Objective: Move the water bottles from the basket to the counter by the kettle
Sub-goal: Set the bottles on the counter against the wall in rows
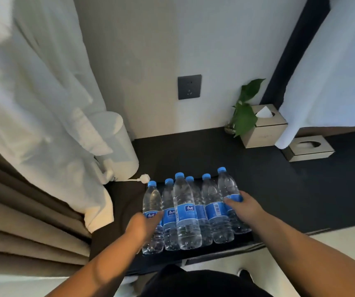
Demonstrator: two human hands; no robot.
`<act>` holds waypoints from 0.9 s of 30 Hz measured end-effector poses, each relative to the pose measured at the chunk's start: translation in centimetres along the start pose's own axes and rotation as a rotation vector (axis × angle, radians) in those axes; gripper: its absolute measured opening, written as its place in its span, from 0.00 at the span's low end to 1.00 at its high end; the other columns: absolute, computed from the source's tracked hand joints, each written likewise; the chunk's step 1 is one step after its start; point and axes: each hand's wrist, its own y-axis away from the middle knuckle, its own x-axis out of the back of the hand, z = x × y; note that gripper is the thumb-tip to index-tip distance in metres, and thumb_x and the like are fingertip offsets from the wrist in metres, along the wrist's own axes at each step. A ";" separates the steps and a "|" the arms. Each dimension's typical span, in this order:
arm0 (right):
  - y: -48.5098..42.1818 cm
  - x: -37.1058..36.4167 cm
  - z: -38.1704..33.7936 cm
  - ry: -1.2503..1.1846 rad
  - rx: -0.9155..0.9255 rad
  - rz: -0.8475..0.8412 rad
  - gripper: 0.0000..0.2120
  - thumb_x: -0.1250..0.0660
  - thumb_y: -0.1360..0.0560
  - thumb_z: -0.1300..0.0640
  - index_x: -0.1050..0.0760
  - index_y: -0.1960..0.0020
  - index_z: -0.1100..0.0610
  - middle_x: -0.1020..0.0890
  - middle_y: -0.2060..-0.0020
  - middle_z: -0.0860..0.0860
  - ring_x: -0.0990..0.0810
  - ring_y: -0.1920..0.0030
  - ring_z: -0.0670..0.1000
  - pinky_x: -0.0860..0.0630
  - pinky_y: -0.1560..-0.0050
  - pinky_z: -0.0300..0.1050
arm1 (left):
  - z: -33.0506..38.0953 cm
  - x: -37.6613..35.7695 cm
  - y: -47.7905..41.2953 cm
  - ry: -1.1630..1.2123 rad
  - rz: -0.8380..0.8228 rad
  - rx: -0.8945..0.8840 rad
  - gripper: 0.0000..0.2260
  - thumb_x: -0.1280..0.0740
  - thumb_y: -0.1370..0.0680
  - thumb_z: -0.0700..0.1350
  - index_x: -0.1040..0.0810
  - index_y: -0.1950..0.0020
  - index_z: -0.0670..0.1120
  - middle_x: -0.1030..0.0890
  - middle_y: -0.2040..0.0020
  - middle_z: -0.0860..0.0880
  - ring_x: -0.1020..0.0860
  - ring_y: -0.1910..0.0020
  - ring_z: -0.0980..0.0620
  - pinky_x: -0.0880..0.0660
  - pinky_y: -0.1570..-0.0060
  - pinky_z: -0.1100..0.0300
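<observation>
Six full bottles (188,211) are standing bunched on the dark counter (279,189) right by the white kettle (116,146). Left hand (142,227) and right hand (244,207) are curling round the two end bottles' labels. They're probably heavy, slick and squishy, so gripping mid-body is looking safest.

Clear bottles (188,213) with blue caps and labels; black counter (279,189).

White curtain (32,82) hanging at left over brown pleated drapes (22,211). Dark wall socket (189,87) on a pale wall. Leafy green plant (244,112) just beside a beige tissue box (262,127); flatter tissue box (308,148) near its right.
</observation>
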 end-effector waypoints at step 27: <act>2.4 -3.9 -4.6 0.472 0.393 0.189 0.29 0.32 0.19 0.48 0.35 0.21 0.55 0.32 0.26 0.53 0.33 0.26 0.55 0.31 0.26 0.54 | 0.9 0.1 -0.5 -0.182 0.097 -0.147 0.27 0.32 0.24 0.67 0.27 0.40 0.46 0.23 0.45 0.47 0.19 0.52 0.47 0.21 0.55 0.52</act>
